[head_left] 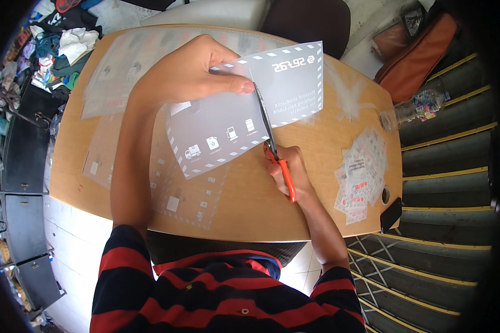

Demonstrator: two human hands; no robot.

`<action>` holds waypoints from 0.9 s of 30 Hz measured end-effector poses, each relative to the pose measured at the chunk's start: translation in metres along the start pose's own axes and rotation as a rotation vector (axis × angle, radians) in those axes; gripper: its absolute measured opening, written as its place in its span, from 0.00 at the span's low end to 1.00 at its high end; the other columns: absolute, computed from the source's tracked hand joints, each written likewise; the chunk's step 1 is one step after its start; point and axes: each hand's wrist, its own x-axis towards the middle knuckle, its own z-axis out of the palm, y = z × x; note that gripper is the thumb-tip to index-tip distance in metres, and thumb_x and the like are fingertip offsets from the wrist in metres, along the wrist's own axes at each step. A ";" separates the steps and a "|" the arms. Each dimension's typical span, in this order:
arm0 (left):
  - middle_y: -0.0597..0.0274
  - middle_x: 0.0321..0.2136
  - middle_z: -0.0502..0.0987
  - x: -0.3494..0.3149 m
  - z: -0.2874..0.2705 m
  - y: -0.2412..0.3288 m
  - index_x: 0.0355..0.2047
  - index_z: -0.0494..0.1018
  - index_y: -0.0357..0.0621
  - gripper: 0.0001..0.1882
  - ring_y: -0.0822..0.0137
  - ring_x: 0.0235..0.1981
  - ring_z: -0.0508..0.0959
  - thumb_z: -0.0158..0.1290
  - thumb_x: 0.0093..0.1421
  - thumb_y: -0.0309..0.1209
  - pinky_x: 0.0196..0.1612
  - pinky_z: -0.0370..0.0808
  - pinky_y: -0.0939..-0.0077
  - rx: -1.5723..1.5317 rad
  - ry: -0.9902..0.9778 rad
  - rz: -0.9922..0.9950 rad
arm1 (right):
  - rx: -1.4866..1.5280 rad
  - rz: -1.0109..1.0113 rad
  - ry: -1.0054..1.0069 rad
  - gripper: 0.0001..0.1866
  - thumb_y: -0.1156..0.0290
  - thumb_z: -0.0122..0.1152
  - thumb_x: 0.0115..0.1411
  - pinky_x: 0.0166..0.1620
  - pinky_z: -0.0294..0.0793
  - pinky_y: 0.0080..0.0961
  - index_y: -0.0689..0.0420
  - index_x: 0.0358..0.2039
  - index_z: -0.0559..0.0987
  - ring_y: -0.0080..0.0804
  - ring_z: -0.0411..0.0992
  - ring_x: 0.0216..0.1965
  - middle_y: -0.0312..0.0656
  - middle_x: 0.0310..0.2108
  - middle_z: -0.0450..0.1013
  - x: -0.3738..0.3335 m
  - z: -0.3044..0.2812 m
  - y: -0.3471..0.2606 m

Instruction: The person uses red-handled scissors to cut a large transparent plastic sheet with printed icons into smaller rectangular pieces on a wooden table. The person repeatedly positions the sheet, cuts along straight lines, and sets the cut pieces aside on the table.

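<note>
A grey translucent printed sheet (216,122) with a dashed white border is held up over the table, tilted. My left hand (197,72) pinches its upper edge between thumb and fingers. Orange-handled scissors (285,175) are gripped in my right hand (294,166) below the sheet. Their dark blades reach up across the sheet, with the tips close to my left thumb. A thin line runs in the sheet just above the blade tips. Part of the sheet lies behind my left hand and is hidden.
More translucent sheets (186,191) lie on the wooden table (250,213) at left and far side. Cut printed pieces (358,172) are heaped at right, near a dark phone (391,215) at the edge. A clear plastic jar (394,119) and an orange-brown bag (419,61) are beyond.
</note>
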 end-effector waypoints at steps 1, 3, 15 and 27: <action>0.65 0.26 0.80 0.001 0.001 -0.002 0.38 0.80 0.33 0.13 0.83 0.28 0.71 0.64 0.58 0.31 0.30 0.67 0.83 -0.019 -0.007 0.009 | -0.003 -0.015 0.001 0.25 0.57 0.70 0.56 0.19 0.58 0.25 0.61 0.19 0.68 0.25 0.59 0.13 0.38 0.11 0.58 0.000 0.000 0.000; 0.66 0.25 0.80 0.003 0.004 -0.004 0.37 0.80 0.33 0.13 0.83 0.27 0.71 0.64 0.58 0.32 0.29 0.67 0.82 -0.039 -0.036 0.021 | -0.027 -0.041 -0.016 0.21 0.63 0.70 0.55 0.19 0.58 0.24 0.61 0.19 0.68 0.24 0.59 0.13 0.38 0.10 0.59 0.000 -0.003 -0.001; 0.67 0.12 0.64 0.007 0.011 -0.016 0.24 0.78 0.35 0.17 0.78 0.17 0.61 0.64 0.56 0.39 0.20 0.58 0.74 -0.027 0.047 0.114 | 0.041 0.001 -0.030 0.24 0.58 0.67 0.59 0.19 0.57 0.23 0.61 0.19 0.68 0.22 0.57 0.13 0.36 0.10 0.57 0.000 -0.003 -0.005; 0.67 0.17 0.73 0.011 0.014 -0.011 0.34 0.80 0.33 0.14 0.82 0.18 0.65 0.64 0.57 0.34 0.20 0.59 0.79 -0.007 -0.063 0.003 | 0.021 -0.040 -0.003 0.27 0.52 0.65 0.60 0.20 0.57 0.23 0.60 0.17 0.67 0.24 0.57 0.14 0.36 0.11 0.58 0.003 -0.004 -0.007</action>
